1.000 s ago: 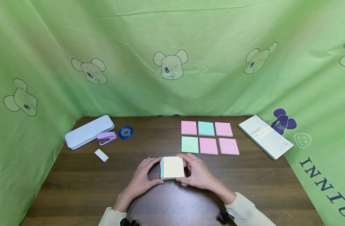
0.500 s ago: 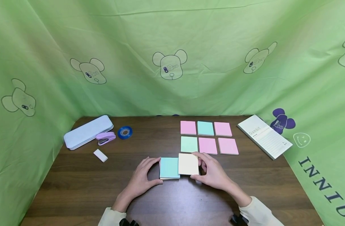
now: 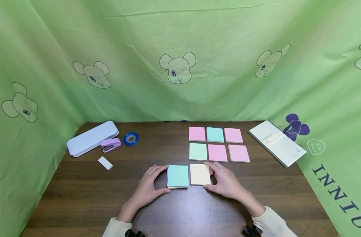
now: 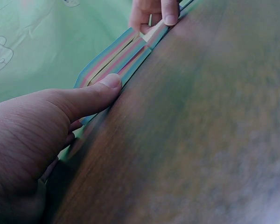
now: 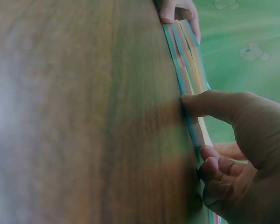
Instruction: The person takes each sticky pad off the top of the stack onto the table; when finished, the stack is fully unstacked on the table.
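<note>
Left hand: the left hand (image 3: 148, 187) is laid on the desk (image 3: 80, 194) against the left edge of the blue-topped stack (image 3: 178, 176); the stack is pinched between the thumb at its near corner and the fingers at its far left edge.
Right hand: the right hand (image 3: 226, 182) is set against the right edge of the cream pad (image 3: 200, 174); the pad is pinched between the thumb at its near edge and the fingers at its far right corner.
Blue-topped stack: it is seen flat on the desk near the front, with layered coloured edges shown in the left wrist view (image 4: 113, 60).
Cream pad: it lies flat just beside the stack on its right, with a narrow gap between them, directly in front of the grid.
Grid of pads: six pads (image 3: 217, 144) are laid in two rows further back, pink, teal, pink behind and green, pink, pink in front.
Notepad: a white notepad (image 3: 276, 143) is placed at the right rear corner.
Left rear: a pale pencil case (image 3: 91, 137), a purple stapler (image 3: 110, 144), a blue tape roll (image 3: 131, 138) and a white eraser (image 3: 105, 163) are grouped there.
Surround: a green cloth (image 3: 180, 49) is hung behind and beside the desk.
</note>
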A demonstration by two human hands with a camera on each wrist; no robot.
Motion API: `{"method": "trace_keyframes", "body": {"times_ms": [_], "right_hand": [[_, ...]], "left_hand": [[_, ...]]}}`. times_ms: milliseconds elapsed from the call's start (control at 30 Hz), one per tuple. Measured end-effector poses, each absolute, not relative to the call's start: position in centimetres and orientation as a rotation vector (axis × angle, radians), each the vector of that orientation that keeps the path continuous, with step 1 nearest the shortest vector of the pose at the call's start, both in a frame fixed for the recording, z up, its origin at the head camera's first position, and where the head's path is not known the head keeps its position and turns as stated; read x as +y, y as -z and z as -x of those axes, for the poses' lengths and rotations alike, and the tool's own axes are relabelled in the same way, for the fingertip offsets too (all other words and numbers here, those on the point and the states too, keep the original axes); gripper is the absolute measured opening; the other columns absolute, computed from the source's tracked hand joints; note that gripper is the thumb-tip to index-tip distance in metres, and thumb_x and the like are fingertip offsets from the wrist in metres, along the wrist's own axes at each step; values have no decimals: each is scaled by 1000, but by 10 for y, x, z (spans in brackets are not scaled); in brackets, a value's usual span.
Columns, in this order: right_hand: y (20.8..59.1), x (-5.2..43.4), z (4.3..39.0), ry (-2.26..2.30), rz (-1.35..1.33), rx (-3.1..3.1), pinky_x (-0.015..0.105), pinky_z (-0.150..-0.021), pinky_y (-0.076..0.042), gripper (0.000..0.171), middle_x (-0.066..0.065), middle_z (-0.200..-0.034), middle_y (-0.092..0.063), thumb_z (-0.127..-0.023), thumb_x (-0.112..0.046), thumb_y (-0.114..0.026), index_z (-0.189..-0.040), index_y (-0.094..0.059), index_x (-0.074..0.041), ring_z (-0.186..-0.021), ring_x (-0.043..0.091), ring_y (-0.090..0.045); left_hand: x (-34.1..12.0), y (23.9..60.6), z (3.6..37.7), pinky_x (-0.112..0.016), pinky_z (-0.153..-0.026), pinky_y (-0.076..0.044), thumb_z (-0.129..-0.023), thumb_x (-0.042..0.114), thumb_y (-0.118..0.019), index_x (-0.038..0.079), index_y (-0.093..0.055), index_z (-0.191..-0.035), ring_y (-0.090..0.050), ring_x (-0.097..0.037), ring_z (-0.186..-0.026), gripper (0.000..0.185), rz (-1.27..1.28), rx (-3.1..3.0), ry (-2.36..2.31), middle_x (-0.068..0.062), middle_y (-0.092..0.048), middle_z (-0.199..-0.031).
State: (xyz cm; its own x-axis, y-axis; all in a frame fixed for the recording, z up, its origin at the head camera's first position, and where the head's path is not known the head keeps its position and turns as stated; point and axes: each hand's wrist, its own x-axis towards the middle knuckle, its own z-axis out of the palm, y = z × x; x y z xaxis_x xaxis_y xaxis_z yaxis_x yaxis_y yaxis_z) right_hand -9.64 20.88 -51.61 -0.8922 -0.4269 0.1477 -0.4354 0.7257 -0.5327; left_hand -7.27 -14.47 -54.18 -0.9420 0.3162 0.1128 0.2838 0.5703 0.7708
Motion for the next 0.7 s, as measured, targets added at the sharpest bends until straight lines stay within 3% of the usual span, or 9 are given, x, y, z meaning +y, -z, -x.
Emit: {"method": "trace_keyframes", "body": {"times_ms": [433,700], "right_hand": [[514,209,98,-860,-712,-2960,25,-64,-38,91,-10,-92,-51,-76,-30,-103,-154,-61,-10,-75,3,-42],[510,202,96,-893,-731,-2855,23,-62,-37,88,-10,-87,-49,-77,-43,-102,-151,-65,-12,-72,1,-39]], "left_hand": [[-144,542,73,-78,-124,-34,-84,38,-100,22,-60,-161,-39,-47,-160,88,-530,2759,-1334,-4,-62,-159],[-143,542,72,-81,-118,-38,-83,37,-100,22,-61,-160,-43,-50,-156,87,-550,2805,-1317,-6,-64,-157]]}}
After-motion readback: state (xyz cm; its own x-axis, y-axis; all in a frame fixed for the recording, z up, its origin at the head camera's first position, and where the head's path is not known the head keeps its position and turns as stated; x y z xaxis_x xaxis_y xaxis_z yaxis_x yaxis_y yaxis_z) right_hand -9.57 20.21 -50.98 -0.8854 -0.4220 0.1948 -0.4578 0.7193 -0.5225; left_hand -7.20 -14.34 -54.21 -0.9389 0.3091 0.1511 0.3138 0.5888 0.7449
